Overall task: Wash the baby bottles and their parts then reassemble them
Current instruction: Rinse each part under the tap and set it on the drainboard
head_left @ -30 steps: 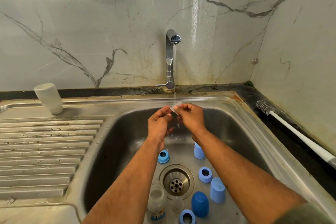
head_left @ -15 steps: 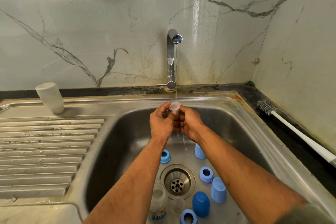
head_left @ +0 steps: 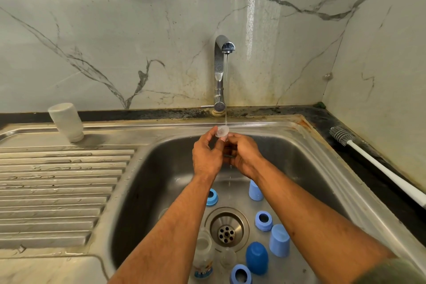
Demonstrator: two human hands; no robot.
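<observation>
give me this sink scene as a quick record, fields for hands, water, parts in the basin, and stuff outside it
left hand: left hand holds the clear nipple at the stream
right hand: right hand grips the nipple from below
water: running from the tap onto the nipple
basin parts: three blue rings, three blue caps, one clear bottle near the drain
outside: bottle brush on the right counter; white container on the drainboard
</observation>
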